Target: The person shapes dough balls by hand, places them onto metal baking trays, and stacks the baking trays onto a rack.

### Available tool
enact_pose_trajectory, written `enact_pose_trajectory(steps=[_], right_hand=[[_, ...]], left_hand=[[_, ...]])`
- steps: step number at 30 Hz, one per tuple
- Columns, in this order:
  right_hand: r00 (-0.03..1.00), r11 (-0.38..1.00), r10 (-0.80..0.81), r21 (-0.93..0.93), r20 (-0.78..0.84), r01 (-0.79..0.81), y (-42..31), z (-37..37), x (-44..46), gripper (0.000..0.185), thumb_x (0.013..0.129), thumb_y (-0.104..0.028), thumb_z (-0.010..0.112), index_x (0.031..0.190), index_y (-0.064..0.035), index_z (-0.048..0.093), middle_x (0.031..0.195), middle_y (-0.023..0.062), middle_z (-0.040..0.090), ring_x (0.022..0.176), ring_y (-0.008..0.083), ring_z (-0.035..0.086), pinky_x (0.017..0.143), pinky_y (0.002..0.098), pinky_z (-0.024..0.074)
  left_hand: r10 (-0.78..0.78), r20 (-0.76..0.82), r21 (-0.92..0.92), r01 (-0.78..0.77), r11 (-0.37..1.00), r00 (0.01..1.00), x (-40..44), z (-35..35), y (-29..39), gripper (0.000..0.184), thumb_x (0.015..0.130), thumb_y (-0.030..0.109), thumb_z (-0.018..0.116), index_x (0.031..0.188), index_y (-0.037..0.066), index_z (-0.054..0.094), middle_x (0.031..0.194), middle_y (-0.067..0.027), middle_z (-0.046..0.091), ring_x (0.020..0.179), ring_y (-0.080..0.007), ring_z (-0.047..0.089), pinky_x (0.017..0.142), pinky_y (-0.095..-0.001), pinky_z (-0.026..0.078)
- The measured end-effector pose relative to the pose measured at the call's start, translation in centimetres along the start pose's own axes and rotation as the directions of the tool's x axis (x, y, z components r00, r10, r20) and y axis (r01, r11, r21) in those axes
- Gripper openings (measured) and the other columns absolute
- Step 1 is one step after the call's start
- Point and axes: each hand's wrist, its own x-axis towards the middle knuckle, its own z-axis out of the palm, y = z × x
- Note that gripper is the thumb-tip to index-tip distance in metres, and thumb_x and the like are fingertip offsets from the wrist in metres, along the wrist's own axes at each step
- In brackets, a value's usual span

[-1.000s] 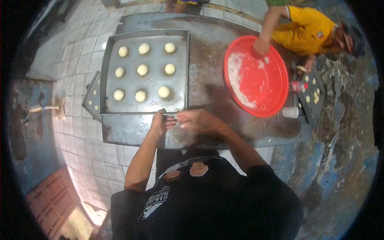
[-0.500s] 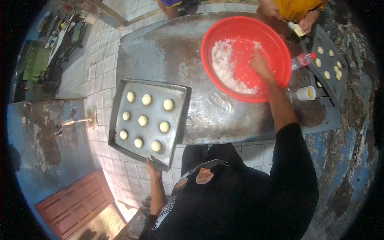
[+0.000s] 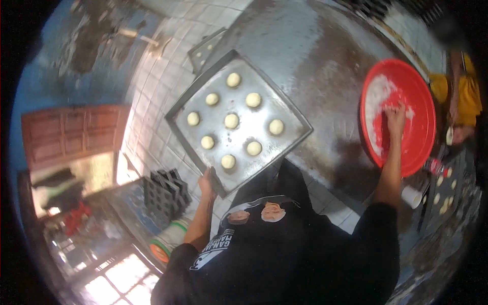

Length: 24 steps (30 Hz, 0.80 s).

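In the head view, the metal baking tray (image 3: 244,134) has left the worktable (image 3: 325,96): a second ago it lay flat near the left edge with both hands at its near rim, and now it is out at the table's near-left corner, turned so that one of its own corners points at the person's body. The left hand (image 3: 206,185) alone is clamped on its rim, just left of that nearest corner; whether the table bears any of the weight is hidden. Nine round dough balls (image 3: 231,121) have kept their three rows, so the carry looks level enough.

The right hand (image 3: 395,119) has parted from the left and is down in the red plastic basin (image 3: 423,127), near the table's right edge, its fingers at the white flour-like powder (image 3: 380,96); whether they pinch any, I cannot tell. The work is thus split, it seems: the left supports the dough, the right is at the powder.

Beyond the basin, a co-worker in a yellow shirt (image 3: 467,99) has a pale piece in hand, and a white cup (image 3: 410,196) stands just beside the basin's near rim
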Motion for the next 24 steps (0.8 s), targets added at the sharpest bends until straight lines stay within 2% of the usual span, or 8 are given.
enact_pose_trajectory(steps=[4, 9, 10, 12, 13, 14, 19, 24], right_hand=[[0.988, 0.911, -0.100, 0.410, 0.121, 0.042, -16.9, 6.1, -8.4, 0.066, 0.088, -0.007, 0.072, 0.144, -0.0010, 0.038, 0.099, 0.0078, 0.069, 0.089, 0.0132, 0.063, 0.082, 0.0288, 0.0521], [0.888, 0.925, -0.290, 0.343, 0.355, 0.165, -28.9, 22.2, -20.6, 0.018, 0.084, -0.008, 0.076, 0.100, -0.0011, 0.072, 0.141, 0.0128, 0.051, 0.091, 0.0178, 0.066, 0.085, 0.0326, 0.0535], [0.836, 0.891, -0.439, 0.281, 0.329, 0.357, -30.5, 25.5, -23.9, 0.029, 0.086, -0.009, 0.074, 0.113, -0.0021, 0.067, 0.127, 0.0133, 0.061, 0.090, 0.0190, 0.066, 0.083, 0.0332, 0.0543], [0.677, 0.906, -0.365, 0.077, 0.638, 0.416, -31.0, 31.6, -28.9, 0.047, 0.092, -0.004, 0.058, 0.138, -0.0059, 0.050, 0.102, 0.0159, 0.072, 0.092, 0.0339, 0.069, 0.086, 0.0434, 0.0543], [0.595, 0.820, -0.313, -0.105, 0.741, 0.562, -30.3, 34.5, -30.4, 0.046, 0.093, -0.002, 0.053, 0.139, -0.0055, 0.051, 0.108, 0.0194, 0.071, 0.095, 0.0410, 0.067, 0.088, 0.0482, 0.0528], [0.476, 0.610, -0.524, -0.078, 0.706, 0.788, -30.1, 35.3, -31.3, 0.047, 0.093, -0.001, 0.052, 0.140, -0.0046, 0.049, 0.109, 0.0197, 0.070, 0.096, 0.0417, 0.066, 0.089, 0.0494, 0.0521], [0.691, 0.882, -0.453, 0.167, 0.564, 0.442, -35.3, 31.6, -28.1, 0.038, 0.097, -0.013, 0.060, 0.133, -0.0025, 0.059, 0.110, 0.0200, 0.072, 0.101, 0.0354, 0.070, 0.088, 0.0417, 0.0540], [0.671, 0.910, -0.383, 0.134, 0.635, 0.392, -40.4, 34.3, -33.5, 0.032, 0.096, -0.024, 0.066, 0.119, -0.0026, 0.069, 0.100, 0.0166, 0.074, 0.095, 0.0251, 0.071, 0.083, 0.0362, 0.0537]], left_hand=[[0.017, 0.002, -0.093, -0.016, 0.996, 1.000, 0.5, -1.2, 0.2, 0.034, 0.093, 0.026, 0.065, 0.113, -0.001, 0.063, 0.092, -0.0074, 0.065, 0.080, -0.0196, 0.061, 0.071, -0.0352, 0.050], [0.095, -0.032, -0.040, -0.096, 0.995, 0.995, 0.6, -3.2, 1.5, 0.021, 0.084, 0.013, 0.060, 0.098, -0.002, 0.066, 0.079, -0.0025, 0.060, 0.070, -0.0131, 0.056, 0.065, -0.0309, 0.045], [0.088, -0.034, -0.081, -0.091, 0.993, 0.996, 1.2, -4.4, 1.3, 0.021, 0.084, 0.013, 0.060, 0.098, -0.002, 0.066, 0.079, -0.0025, 0.060, 0.070, -0.0131, 0.056, 0.065, -0.0309, 0.045], [0.160, -0.024, -0.112, -0.161, 0.980, 0.987, 2.2, -7.0, 0.8, 0.020, 0.082, 0.015, 0.063, 0.094, 0.000, 0.065, 0.080, -0.0033, 0.060, 0.069, -0.0138, 0.054, 0.062, -0.0312, 0.041], [0.149, -0.039, -0.157, -0.153, 0.976, 0.988, 2.3, -8.2, 0.7, 0.020, 0.082, 0.015, 0.063, 0.094, 0.000, 0.065, 0.080, -0.0033, 0.060, 0.069, -0.0138, 0.054, 0.062, -0.0312, 0.041], [0.148, -0.021, -0.160, -0.150, 0.976, 0.989, 2.5, -9.6, 0.8, 0.020, 0.082, 0.015, 0.063, 0.094, -0.001, 0.065, 0.080, -0.0037, 0.060, 0.069, -0.0140, 0.054, 0.062, -0.0312, 0.042], [0.144, -0.087, -0.181, -0.157, 0.971, 0.986, 2.6, -10.7, 0.4, 0.019, 0.082, 0.014, 0.063, 0.094, -0.001, 0.065, 0.081, -0.0044, 0.060, 0.071, -0.0148, 0.056, 0.064, -0.0312, 0.045], [0.148, -0.266, -0.167, -0.196, 0.966, 0.953, 7.5, -23.4, 1.0, 0.025, 0.083, 0.014, 0.064, 0.102, -0.002, 0.064, 0.088, -0.0062, 0.063, 0.075, -0.0181, 0.059, 0.069, -0.0337, 0.050]])
